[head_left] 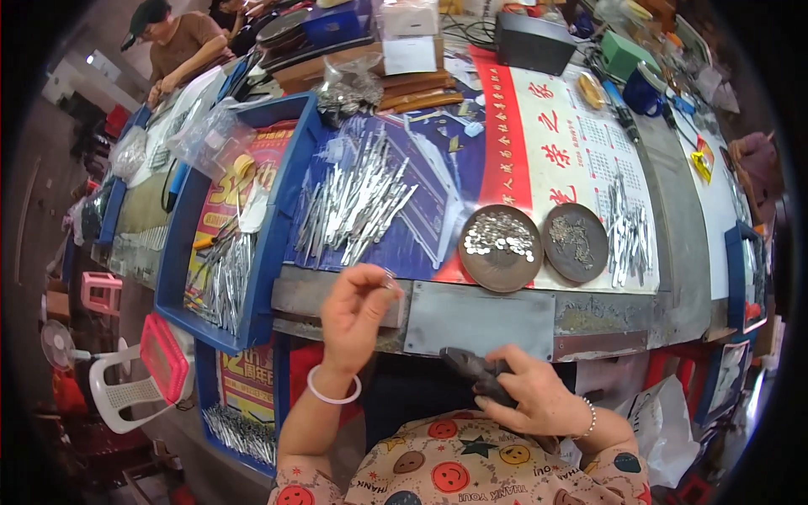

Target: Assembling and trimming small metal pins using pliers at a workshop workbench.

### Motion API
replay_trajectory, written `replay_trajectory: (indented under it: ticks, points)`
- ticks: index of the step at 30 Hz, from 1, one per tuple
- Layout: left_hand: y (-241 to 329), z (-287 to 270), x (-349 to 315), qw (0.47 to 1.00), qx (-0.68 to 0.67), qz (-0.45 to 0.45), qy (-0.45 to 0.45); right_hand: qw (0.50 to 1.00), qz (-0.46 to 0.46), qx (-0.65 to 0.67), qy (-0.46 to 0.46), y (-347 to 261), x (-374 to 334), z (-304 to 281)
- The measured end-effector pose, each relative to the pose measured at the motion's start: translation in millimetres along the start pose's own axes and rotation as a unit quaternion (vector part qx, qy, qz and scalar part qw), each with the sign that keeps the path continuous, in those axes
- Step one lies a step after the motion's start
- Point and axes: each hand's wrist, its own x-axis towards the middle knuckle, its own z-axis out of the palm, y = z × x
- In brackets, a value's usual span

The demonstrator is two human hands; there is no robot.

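Observation:
My left hand (353, 320) is raised at the bench's front edge, thumb and fingertips pinched together. A tiny shiny glint shows at the fingertips, too small to name. My right hand (539, 394) is wrapped round a black plier-like tool (471, 367), its tip pointing left over the grey metal plate (480, 320). Beyond the plate stand two round brown dishes. The left dish (501, 279) holds shiny flat discs (497, 236); the right dish (581, 273) holds small metal parts (572, 240). A pile of thin silvery metal strips (358, 198) lies ahead of my left hand.
More strips (627, 240) lie right of the dishes on a printed calendar sheet (589, 126). A blue tray (282, 227) with strips stands at left, another blue tray (200, 379) below it. A black box (534, 42) sits at the back. Another person (187, 46) works far left.

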Motion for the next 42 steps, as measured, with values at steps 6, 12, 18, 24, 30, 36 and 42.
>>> replay_trajectory:
  ticks: [6,12,18,24,30,36,42]
  points:
    - [-23,-6,-9,0.991,-0.055,0.110,-0.045,0.986,-0.103,-0.119,0.053,-34,59,-25]
    - [-18,-12,-13,0.990,-0.095,0.081,-0.065,0.957,-0.116,-0.267,-0.011,-62,100,-35]
    - [-23,-25,-15,0.988,-0.081,0.111,-0.073,0.950,-0.179,-0.257,0.012,-73,105,-40]
    - [-15,-16,-19,0.992,-0.101,0.077,-0.022,0.977,-0.091,-0.193,-0.027,-67,95,-37]
    - [9,0,-42,0.915,-0.354,-0.183,0.062,0.970,-0.023,-0.226,-0.089,-34,61,-21]
    - [16,17,-66,0.913,-0.334,-0.228,0.050,0.971,-0.041,-0.224,-0.077,-25,38,-16]
    - [25,31,-69,0.923,-0.293,-0.247,0.045,0.968,-0.055,-0.234,-0.066,-20,18,-20]
